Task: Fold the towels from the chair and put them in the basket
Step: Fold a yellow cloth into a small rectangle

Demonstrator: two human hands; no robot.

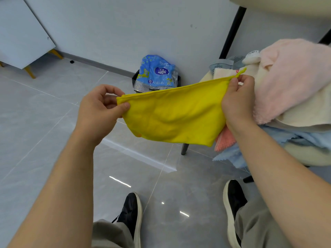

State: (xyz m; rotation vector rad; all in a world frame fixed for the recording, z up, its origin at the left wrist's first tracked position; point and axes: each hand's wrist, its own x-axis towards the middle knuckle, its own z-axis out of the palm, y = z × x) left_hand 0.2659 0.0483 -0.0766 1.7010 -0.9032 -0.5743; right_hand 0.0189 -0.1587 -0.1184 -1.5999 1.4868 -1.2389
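Holding a yellow towel [175, 115] stretched out in mid-air at the centre of the frame, the person pinches one top corner in the left hand [100, 108], thumb pressed against curled fingers. The right hand [236, 101] grips the other top corner, by its little loop. The cloth sags between them, just beside the chair [308, 156], so I take this as the start of a fold. The next move calls for bringing the two corners together evenly so the edges meet. After that comes finding the basket, which I cannot see from here.

Counting up, there is one yellow towel in hand. On the chair at the right of the frame sits a heap of at least four more: one pink towel [293, 74], one cream towel [304, 111], one pale blue towel [304, 138] and one coral towel [224, 140] hanging low behind the right wrist. Paler pieces at the back of the heap are too jumbled to count. One bin [136, 81] stands by the wall at upper centre, holding one blue packet [155, 74]. Two dark shoes [132, 217] show at the bottom.
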